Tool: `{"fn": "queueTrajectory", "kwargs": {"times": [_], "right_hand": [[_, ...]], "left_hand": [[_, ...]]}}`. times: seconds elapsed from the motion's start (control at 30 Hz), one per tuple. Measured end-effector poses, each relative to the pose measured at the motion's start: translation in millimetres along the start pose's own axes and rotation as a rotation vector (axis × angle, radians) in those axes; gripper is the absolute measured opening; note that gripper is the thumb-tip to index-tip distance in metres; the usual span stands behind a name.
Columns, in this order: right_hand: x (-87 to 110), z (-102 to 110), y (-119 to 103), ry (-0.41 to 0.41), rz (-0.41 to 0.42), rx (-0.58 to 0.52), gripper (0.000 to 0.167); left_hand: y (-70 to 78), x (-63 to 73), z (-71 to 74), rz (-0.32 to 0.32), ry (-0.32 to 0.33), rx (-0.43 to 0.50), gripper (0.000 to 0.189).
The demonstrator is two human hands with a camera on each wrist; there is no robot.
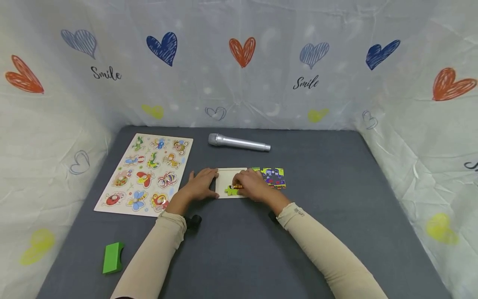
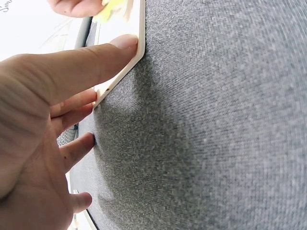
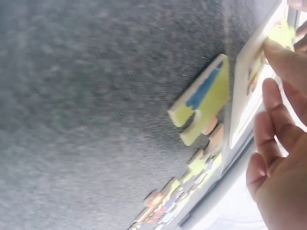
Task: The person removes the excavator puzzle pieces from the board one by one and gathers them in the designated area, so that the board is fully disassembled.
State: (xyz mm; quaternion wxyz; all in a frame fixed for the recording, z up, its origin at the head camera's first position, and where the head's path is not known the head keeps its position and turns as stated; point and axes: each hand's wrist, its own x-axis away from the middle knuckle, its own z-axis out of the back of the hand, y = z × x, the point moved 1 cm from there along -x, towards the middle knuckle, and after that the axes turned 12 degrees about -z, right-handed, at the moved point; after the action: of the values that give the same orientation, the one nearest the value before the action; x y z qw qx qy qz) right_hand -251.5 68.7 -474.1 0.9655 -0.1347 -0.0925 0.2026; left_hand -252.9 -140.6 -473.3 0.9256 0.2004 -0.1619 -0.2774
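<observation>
A pale wooden puzzle tray (image 1: 224, 176) lies mid-table. My left hand (image 1: 201, 185) is at its left end; in the left wrist view its straight thumb (image 2: 91, 64) presses the tray's near corner and the other fingers are loosely extended, two touching the end edge. Over the tray my right hand (image 1: 254, 185) pinches a yellow-green jigsaw piece (image 1: 232, 191) between thumb and fingers, partly hiding it. Beside the tray's right end lie several colourful jigsaw pieces (image 1: 274, 176). A green piece with a blue patch (image 3: 208, 93) shows nearest in the right wrist view.
To the left lies a wooden insect picture board (image 1: 143, 174). A silver microphone (image 1: 239, 142) lies behind the tray. A green block (image 1: 113, 258) sits at the front left. Dark grey cloth covers the table (image 1: 336, 216), and a heart-printed sheet (image 1: 276, 99) hangs around it.
</observation>
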Motion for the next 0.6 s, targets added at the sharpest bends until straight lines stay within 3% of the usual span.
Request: {"fn": "queueTrajectory", "kwargs": {"times": [0.23,0.4,0.6], "right_hand": [[4.4,1,3,0.042,-0.022,-0.159,0.008],[7.4,9,8,0.002,-0.058,-0.307,0.005],[17.8,29,30,-0.044,-0.106,-0.368,0.007]], "left_hand": [[1.0,-2.2,-2.1,-0.01,0.0,0.004,0.077],[0.6,-4.0,-4.5,-0.014,-0.002,0.002,0.077],[-2.6,0.0,-2.0,-0.017,0.013,-0.001,0.074]]}}
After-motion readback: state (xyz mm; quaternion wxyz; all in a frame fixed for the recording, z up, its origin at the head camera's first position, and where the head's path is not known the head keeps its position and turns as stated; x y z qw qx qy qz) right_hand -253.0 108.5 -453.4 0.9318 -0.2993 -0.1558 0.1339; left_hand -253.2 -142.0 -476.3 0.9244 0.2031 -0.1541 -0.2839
